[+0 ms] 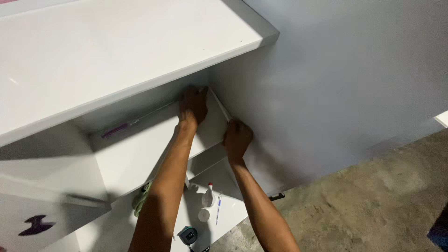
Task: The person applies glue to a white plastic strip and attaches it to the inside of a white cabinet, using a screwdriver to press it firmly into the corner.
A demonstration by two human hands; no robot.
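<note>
My left hand lies flat, fingers spread, on the far right corner of a white shelf board inside a white cabinet, under its glossy top. My right hand curls around the shelf's front right edge, where it meets the grey wall. A purple pen-like object lies at the back of the shelf, to the left of my left hand.
On the lower shelf sit a small white bottle with a red cap, a white lid, a pen, a tape measure and a green cloth. Concrete floor spreads to the right.
</note>
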